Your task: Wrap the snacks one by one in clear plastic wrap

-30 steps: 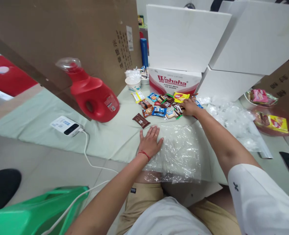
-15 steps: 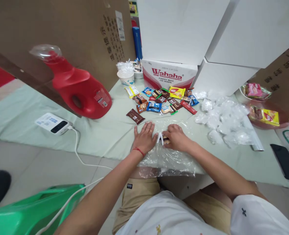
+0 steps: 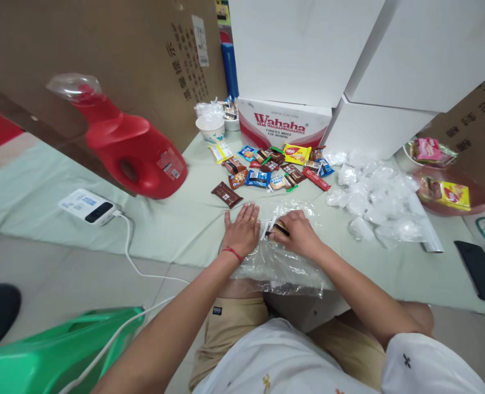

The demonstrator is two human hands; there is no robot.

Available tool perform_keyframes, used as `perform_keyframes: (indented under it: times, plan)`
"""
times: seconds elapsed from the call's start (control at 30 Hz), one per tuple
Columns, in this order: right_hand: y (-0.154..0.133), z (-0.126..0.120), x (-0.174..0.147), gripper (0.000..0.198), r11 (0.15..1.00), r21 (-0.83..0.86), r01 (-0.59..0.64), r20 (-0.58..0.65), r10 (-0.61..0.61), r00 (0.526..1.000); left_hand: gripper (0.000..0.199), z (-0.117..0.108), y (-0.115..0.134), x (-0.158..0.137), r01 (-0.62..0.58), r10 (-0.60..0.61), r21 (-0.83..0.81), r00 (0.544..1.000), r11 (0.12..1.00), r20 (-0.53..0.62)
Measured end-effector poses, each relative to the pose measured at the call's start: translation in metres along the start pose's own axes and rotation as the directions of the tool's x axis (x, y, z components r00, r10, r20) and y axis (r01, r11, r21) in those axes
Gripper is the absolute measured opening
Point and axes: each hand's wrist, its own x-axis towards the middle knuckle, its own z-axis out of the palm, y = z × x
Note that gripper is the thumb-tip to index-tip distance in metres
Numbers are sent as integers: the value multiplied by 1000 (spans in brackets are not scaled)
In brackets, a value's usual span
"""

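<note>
My left hand (image 3: 242, 230) lies flat with its fingers stretched out, pressing the left side of a clear plastic sheet (image 3: 279, 268). My right hand (image 3: 294, 232) is closed on a small tan-and-black wrapped snack (image 3: 281, 228), partly hidden by the fingers, over the middle of the sheet. Beside the snack, between my hands, are thin white strips (image 3: 267, 227) whose kind I cannot make out. A dark brown snack packet (image 3: 226, 195) rests just beyond my left fingertips. Behind the sheet lies a pile of colourful wrapped snacks (image 3: 259, 179).
Clear plastic bundles (image 3: 369, 197) heap up on the right, beside a roll (image 3: 427, 230). A red jug (image 3: 139, 148) and a white device (image 3: 88, 207) with a cable stand left. The Wahaba-style printed carton (image 3: 286, 123) and white boxes close off the back. A black phone (image 3: 480, 271) lies far right.
My right hand has turned and shifted slightly, and more of the tan-and-black snack now shows in its fingers. My left hand has stayed in place on the plastic sheet.
</note>
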Motion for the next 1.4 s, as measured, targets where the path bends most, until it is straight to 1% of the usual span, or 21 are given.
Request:
perform_keyframes:
  times: [0.13, 0.2, 0.3, 0.37, 0.43, 0.47, 0.53, 0.6, 0.67, 0.77, 0.83, 0.87, 0.93, 0.97, 1.0, 1.07, 1.13, 1.2, 1.27, 1.33, 1.4]
  plan:
    - [-17, 11, 0, 40, 987, -157, 37, 30, -33, 999, 59, 2, 0, -1, 2, -2, 1, 1000, 1000, -2]
    - [-16, 9, 0, 39, 981, -189, 51, 45, -44, 998, 60, 2, 0, -1, 2, -2, -4, 1000, 1000, 2]
    - [5, -5, 0, 37, 981, -193, 23, 46, -14, 999, 62, 0, 1, 0, -1, 1, -13, 1000, 1000, 10]
    - [22, -19, 0, 37, 978, -206, -36, 31, 43, 999, 63, -1, 1, 0, 0, 0, -17, 1000, 1000, 24]
    - [34, -31, -2, 39, 977, -198, -81, 14, 85, 996, 65, -1, 1, 0, -2, 3, -22, 999, 1000, 35]
    - [35, -35, -3, 40, 981, -179, -74, 13, 78, 997, 65, -1, 0, 0, -4, 5, -25, 999, 1000, 35]
    - [29, -38, -6, 45, 992, -124, 9, 23, -7, 1000, 64, -1, 0, 0, -6, 7, -28, 1000, 1000, 28]
    - [15, -31, -8, 51, 988, -89, 130, 39, -127, 991, 63, 0, 0, -1, -6, 7, -26, 1000, 1000, 18]
    - [1, -17, -9, 54, 974, -96, 206, 57, -202, 978, 62, 1, 0, -1, -11, 11, -21, 1000, 1000, 8]
    - [-6, 2, -10, 58, 972, -124, 200, 97, -189, 977, 62, 3, -1, -1, -21, 20, -17, 1000, 1000, -4]
    - [1, 4, -5, 65, 976, -94, 198, 130, -185, 974, 62, 4, -1, -1, -21, 21, -17, 1000, 1000, -4]
    - [7, 1, 0, 67, 978, -67, 197, 131, -187, 973, 62, 4, -1, -1, -18, 18, -17, 1000, 1000, -1]
    - [22, -12, 19, 62, 987, -55, 152, 73, -147, 986, 62, 5, -2, -1, -13, 13, -18, 1000, 1000, 3]
    - [30, -20, 33, 56, 993, -78, 86, 18, -85, 996, 62, 6, -2, -1, -11, 12, -18, 1000, 1000, 4]
    - [37, -28, 50, 52, 993, -118, -8, -45, 2, 999, 62, 6, -2, -1, -10, 10, -18, 1000, 1000, 4]
    - [49, -38, 85, 53, 960, -195, -202, -118, 182, 976, 62, 5, -2, -1, -9, 9, -16, 1000, 1000, 7]
    - [57, -41, 118, 61, 924, -235, -302, -121, 280, 952, 62, 4, -1, -1, -5, 6, -12, 1000, 1000, 15]
    - [60, -38, 140, 63, 911, -247, -329, -111, 311, 944, 61, 2, -1, -1, -1, 1, -11, 1000, 1000, 19]
    - [63, -34, 149, 59, 910, -250, -330, -107, 313, 944, 61, 1, -1, -1, 1, -1, -15, 1000, 1000, 16]
    - [68, -35, 145, 58, 900, -267, -344, -103, 329, 939, 61, 1, -1, -1, -1, 2, -19, 1000, 1000, 13]
    - [74, -41, 131, 58, 887, -291, -357, -97, 344, 934, 62, 2, -1, -1, -4, 5, -25, 1000, 1000, 10]
